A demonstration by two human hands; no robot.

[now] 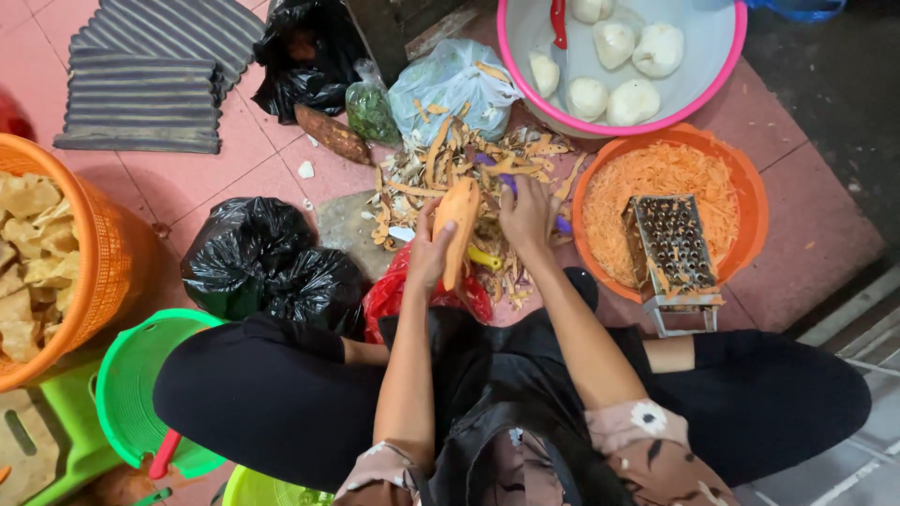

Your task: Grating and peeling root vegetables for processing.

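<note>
- Pink floor tiles (pixel 281 169) serve as the workspace for a person seated cross-legged.
- Left hand (pixel 429 251) is wrapped around a peeled orange carrot (pixel 457 228), held upright above the lap.
- Right hand (pixel 528 217), just beside the carrot, closes on a purple-handled peeler (pixel 561 225).
- Peelings (pixel 450 164) lie heaped beyond both hands.
- Right of the hands, an orange basin (pixel 750 201) holds shredded carrot and a metal grater (pixel 671 245).

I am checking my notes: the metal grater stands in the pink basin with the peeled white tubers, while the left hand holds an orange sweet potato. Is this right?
Not quite. The head view shows the metal grater in the orange basin of orange shreds; the pink basin holds the peeled white tubers. The left hand does hold the orange sweet potato.
</note>
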